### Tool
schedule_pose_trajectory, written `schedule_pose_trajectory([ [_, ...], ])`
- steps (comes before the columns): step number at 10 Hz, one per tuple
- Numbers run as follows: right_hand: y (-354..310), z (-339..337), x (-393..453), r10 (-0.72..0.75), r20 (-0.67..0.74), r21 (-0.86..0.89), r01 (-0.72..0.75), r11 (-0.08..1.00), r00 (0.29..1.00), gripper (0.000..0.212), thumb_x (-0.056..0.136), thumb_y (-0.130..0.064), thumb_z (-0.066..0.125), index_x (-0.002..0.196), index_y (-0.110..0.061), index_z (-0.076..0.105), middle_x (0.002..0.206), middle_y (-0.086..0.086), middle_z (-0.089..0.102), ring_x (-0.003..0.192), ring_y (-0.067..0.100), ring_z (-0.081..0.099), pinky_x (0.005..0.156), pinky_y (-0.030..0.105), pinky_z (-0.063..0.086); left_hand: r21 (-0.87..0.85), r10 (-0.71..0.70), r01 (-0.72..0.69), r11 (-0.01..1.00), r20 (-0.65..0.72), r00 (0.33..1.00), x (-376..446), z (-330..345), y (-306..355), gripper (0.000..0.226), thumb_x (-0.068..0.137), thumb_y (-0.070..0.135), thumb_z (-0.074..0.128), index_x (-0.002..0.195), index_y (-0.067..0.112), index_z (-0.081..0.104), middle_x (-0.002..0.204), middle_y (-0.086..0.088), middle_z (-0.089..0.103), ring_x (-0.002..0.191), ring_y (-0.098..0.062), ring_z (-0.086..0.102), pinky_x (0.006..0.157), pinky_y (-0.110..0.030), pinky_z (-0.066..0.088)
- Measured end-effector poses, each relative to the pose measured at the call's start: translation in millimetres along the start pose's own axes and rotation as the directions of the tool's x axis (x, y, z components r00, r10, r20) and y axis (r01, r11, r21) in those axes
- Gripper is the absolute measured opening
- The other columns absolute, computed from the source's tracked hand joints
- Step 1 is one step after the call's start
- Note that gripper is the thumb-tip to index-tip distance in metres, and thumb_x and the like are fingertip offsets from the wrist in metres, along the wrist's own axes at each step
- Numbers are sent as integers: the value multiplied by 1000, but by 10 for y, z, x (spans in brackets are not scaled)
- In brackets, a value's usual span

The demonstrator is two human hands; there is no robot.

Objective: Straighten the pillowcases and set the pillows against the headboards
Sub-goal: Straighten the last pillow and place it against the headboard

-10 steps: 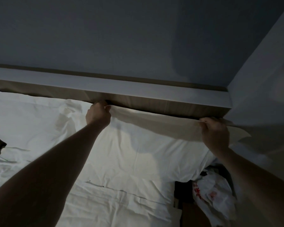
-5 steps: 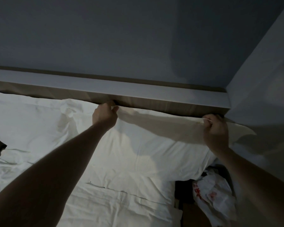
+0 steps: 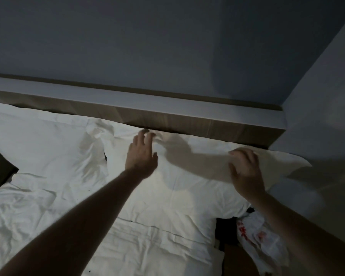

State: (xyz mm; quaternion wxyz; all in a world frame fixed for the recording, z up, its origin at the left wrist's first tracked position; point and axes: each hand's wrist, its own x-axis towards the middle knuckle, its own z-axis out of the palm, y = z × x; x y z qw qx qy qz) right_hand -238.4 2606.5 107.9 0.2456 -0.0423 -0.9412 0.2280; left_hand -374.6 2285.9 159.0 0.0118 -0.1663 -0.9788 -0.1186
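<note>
A white pillow [image 3: 187, 188] lies at the right end of the bed, its far edge against the wooden headboard [image 3: 197, 121]. My left hand [image 3: 141, 154] is over its top left corner with fingers spread, holding nothing. My right hand [image 3: 245, 172] lies with straight fingers on the loose pillowcase flap [image 3: 283, 166], which still sticks up and out to the right; motion blur hides the exact contact. A second white pillow [image 3: 40, 140] lies to the left, also by the headboard, with a crumpled corner between the two.
A rumpled white duvet [image 3: 32, 208] covers the bed in front of the pillows. A white plastic bag with red print [image 3: 255, 238] sits in the dark gap beside the bed at the right. A wall [image 3: 327, 92] closes in on the right.
Both hands have let go of the pillowcase's top edge and spread their fingers. The raised flap has dropped on the left side, and the view has tilted down slightly.
</note>
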Motion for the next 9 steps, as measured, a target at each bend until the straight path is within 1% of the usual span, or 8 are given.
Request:
schedule_pose_trajectory([
  [1, 59, 137, -61, 45, 127, -28, -42, 999, 991, 42, 95, -25, 55, 129, -3, 64, 131, 17, 63, 127, 35, 54, 115, 43, 35, 24, 20, -24, 999, 162, 987, -153, 185, -65, 74, 85, 29, 72, 149, 16, 38, 158, -11, 33, 139, -35, 42, 110, -48, 45],
  [2, 103, 192, 44, 93, 200, -70, -81, 994, 975, 54, 90, -23, 58, 139, -1, 58, 141, 19, 59, 134, 37, 51, 119, 49, 34, -3, -100, 104, 995, 253, 962, -25, 252, -194, 87, 84, 32, 74, 157, 19, 26, 166, -8, 19, 147, -36, 31, 114, -50, 43],
  [3, 41, 160, 126, 100, 222, -66, -87, 994, 970, 57, 87, -17, 62, 141, -1, 56, 144, 19, 58, 136, 37, 49, 119, 51, 35, -29, -149, 159, 987, 227, 962, 135, 190, -231, 92, 85, 31, 74, 160, 19, 22, 170, -8, 14, 152, -36, 25, 118, -51, 38],
  [4, -85, 107, 169, 153, 270, -58, -143, 988, 951, 61, 88, -9, 70, 147, -3, 52, 150, 15, 53, 143, 31, 41, 122, 49, 29, -23, -171, 182, 983, 239, 956, 221, 127, -250, 94, 85, 31, 73, 161, 20, 20, 172, -8, 10, 157, -35, 18, 123, -50, 31],
  [6, 0, 137, 177, 188, 347, -63, -177, 982, 919, 72, 89, -14, 72, 155, -8, 42, 158, 10, 46, 150, 27, 35, 127, 43, 22, 32, -159, 156, 987, 259, 953, 214, 138, -291, 99, 89, 29, 70, 165, 24, 7, 175, -4, -5, 161, -37, 4, 128, -51, 21],
  [7, 23, 171, 191, 215, 348, -61, -207, 977, 913, 74, 89, -16, 73, 155, -10, 41, 157, 10, 46, 148, 28, 36, 126, 46, 25, -11, -166, 175, 984, 274, 947, 344, 130, -341, 98, 88, 32, 70, 165, 24, 9, 175, -6, -1, 160, -36, 5, 128, -51, 20],
  [8, -16, 158, 229, 202, 337, -65, -191, 979, 919, 72, 89, -16, 72, 155, -10, 41, 154, 11, 47, 146, 29, 38, 125, 47, 25, -33, -178, 195, 980, 280, 943, 400, 60, -351, 96, 86, 34, 71, 163, 24, 15, 175, -6, 3, 160, -36, 11, 126, -52, 26],
  [9, -13, 138, 215, 211, 341, -62, -202, 977, 916, 72, 90, -16, 69, 155, -10, 40, 157, 11, 43, 148, 30, 34, 126, 46, 22, -33, -183, 198, 980, 256, 949, 292, 85, -290, 95, 87, 34, 71, 163, 25, 16, 175, -5, 3, 159, -37, 13, 124, -53, 29],
])
